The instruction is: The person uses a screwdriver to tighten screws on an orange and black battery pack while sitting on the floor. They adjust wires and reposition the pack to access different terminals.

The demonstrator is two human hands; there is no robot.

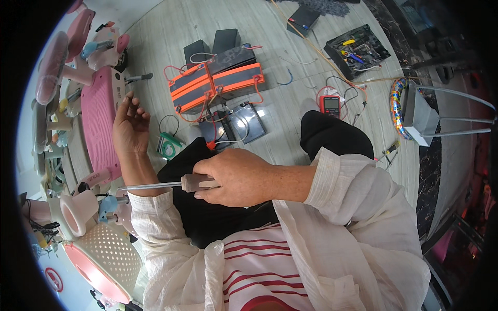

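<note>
A tan cord [354,83] crosses the pale floor [285,98]; beyond lies a grey shaggy rug [322,6]. At right: a metal-legged stool [423,118]. Lower left, a red sign [53,279] marks the wall [71,294].

The right hand [238,177] holds a screwdriver [193,183] (pointing left).

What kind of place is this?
Probably a small-vehicle or battery repair shop: wired orange-and-black battery blocks and a red multimeter on the tiled floor, with a pink scooter-like vehicle at left.
</note>
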